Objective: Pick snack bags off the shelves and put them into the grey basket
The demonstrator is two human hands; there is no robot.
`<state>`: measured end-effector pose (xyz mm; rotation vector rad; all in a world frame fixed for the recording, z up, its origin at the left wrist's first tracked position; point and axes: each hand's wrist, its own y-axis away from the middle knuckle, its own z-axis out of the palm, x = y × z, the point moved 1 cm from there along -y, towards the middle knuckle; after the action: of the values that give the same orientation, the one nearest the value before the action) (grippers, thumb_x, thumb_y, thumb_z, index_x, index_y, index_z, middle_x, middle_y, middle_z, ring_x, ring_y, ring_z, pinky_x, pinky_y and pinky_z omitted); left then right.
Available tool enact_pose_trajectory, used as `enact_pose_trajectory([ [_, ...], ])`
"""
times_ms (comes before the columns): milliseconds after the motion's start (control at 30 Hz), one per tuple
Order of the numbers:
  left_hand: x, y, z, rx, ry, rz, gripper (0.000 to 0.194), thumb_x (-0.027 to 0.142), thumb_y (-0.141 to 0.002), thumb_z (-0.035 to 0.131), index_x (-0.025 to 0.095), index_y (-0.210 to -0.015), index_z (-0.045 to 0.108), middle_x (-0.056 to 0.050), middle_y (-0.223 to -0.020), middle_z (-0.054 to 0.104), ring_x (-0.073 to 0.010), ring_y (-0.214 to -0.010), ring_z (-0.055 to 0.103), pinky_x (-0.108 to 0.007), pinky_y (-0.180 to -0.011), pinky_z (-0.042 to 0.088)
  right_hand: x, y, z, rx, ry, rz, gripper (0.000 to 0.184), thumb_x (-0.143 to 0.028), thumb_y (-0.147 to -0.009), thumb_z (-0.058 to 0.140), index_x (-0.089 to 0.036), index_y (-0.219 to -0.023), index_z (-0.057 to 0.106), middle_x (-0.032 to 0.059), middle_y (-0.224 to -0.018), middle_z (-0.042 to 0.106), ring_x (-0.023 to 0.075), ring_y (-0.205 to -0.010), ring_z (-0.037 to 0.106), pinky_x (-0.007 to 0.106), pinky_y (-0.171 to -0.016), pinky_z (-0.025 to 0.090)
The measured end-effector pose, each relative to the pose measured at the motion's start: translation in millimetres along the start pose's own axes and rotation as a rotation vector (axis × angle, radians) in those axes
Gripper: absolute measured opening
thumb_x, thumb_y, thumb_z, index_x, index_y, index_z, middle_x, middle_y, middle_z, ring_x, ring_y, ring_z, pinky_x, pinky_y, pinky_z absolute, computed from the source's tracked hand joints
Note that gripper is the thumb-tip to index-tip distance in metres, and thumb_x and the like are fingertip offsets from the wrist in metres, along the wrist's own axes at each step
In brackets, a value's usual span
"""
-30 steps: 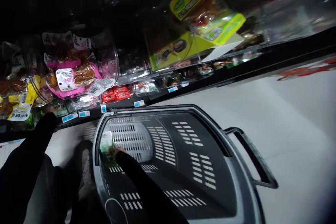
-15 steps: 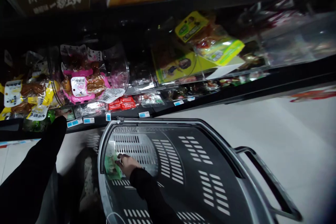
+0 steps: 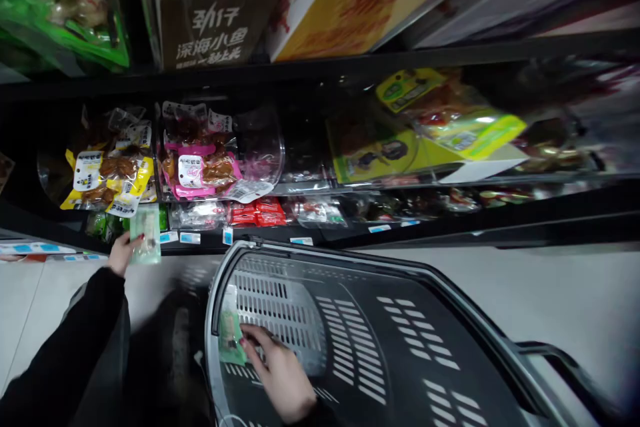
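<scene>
My left hand pinches a small pale green snack packet in front of the lower shelf, at its left part. Inside the grey shopping basket, my right hand reaches toward the left end. Its thumb and forefinger are slightly apart, beside another green packet that leans in the basket's corner. Whether the fingertips still touch that packet is hard to make out. Just above my left hand sit yellow-edged snack bags in a clear bin.
Pink-edged bags and a yellow-green bag fill other bins. Red packets lie on the low tier above price tags. Cardboard boxes stand on the upper shelf. The basket's handle sticks out right over pale floor tiles.
My left hand has come into sight with a green packet, where only a dark sleeve showed. My right hand has drawn slightly back from the packet in the basket. The view has shifted left and up.
</scene>
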<state>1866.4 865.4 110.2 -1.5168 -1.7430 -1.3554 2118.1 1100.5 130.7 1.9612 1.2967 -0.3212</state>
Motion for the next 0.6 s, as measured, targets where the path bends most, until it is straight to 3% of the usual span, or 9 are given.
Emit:
enact_pose_trajectory([
  [67, -8, 51, -13.7, -0.065, 0.116, -0.001, 0.046, 0.045, -0.075, 0.059, 0.010, -0.104, 0.063, -0.010, -0.103, 0.069, -0.0270, -0.097, 0.062, -0.037, -0.083, 0.050, -17, 5, -7, 0.130, -0.205, -0.070, 0.029, -0.037, -0.086, 0.040, -0.021, -0.097, 0.061, 0.0066, -0.089, 0.069, 0.0218, -0.081, 0.066, 0.032, -0.075, 0.050],
  [133, -12, 100, -25.0, -0.109, 0.200, -0.014, 0.044, 0.044, -0.074, 0.060, 0.016, -0.107, 0.063, -0.007, -0.106, 0.068, -0.0278, -0.100, 0.061, -0.036, -0.084, 0.050, -41, 8, -8, 0.177, -0.402, -0.102, 0.028, -0.042, -0.084, 0.046, -0.021, -0.091, 0.063, 0.0054, -0.081, 0.069, 0.0204, -0.074, 0.066, 0.031, -0.071, 0.051],
  [267, -6, 175, -40.6, -0.196, 0.368, -0.086, 0.039, 0.039, -0.075, 0.062, 0.024, -0.110, 0.063, -0.002, -0.111, 0.067, -0.0283, -0.104, 0.060, -0.037, -0.087, 0.050, -96, 15, 8, 0.097, -0.786, -0.128, 0.031, -0.045, -0.081, 0.052, -0.018, -0.092, 0.061, 0.0074, -0.081, 0.068, 0.0185, -0.070, 0.065, 0.028, -0.064, 0.053],
  [333, 0, 198, -45.9, -0.248, 0.382, -0.076, 0.037, 0.038, -0.075, 0.062, 0.027, -0.111, 0.064, 0.000, -0.109, 0.067, -0.0275, -0.101, 0.061, -0.036, -0.086, 0.050, -121, 22, 18, 0.059, -0.865, -0.169, 0.031, -0.044, -0.080, 0.053, -0.017, -0.094, 0.060, 0.0073, -0.082, 0.066, 0.0174, -0.069, 0.063, 0.027, -0.062, 0.052],
  [433, 7, 223, -52.2, -0.275, 0.379, -0.024, 0.035, 0.037, -0.076, 0.061, 0.027, -0.110, 0.065, 0.000, -0.106, 0.069, -0.0251, -0.096, 0.062, -0.033, -0.085, 0.051, -146, 37, 26, 0.068, -0.810, -0.247, 0.026, -0.042, -0.079, 0.055, -0.017, -0.079, 0.060, 0.0021, -0.067, 0.059, 0.0136, -0.060, 0.056, 0.022, -0.056, 0.046],
  [600, -2, 247, -61.9, -0.205, 0.389, -0.007, 0.039, 0.046, -0.081, 0.053, 0.023, -0.108, 0.067, -0.005, -0.107, 0.068, -0.0278, -0.100, 0.060, -0.036, -0.085, 0.050, -160, 57, 26, 0.061, -0.788, -0.256, 0.030, -0.042, -0.081, 0.052, -0.017, -0.066, 0.054, -0.0016, -0.058, 0.050, 0.0107, -0.055, 0.044, 0.021, -0.052, 0.036],
])
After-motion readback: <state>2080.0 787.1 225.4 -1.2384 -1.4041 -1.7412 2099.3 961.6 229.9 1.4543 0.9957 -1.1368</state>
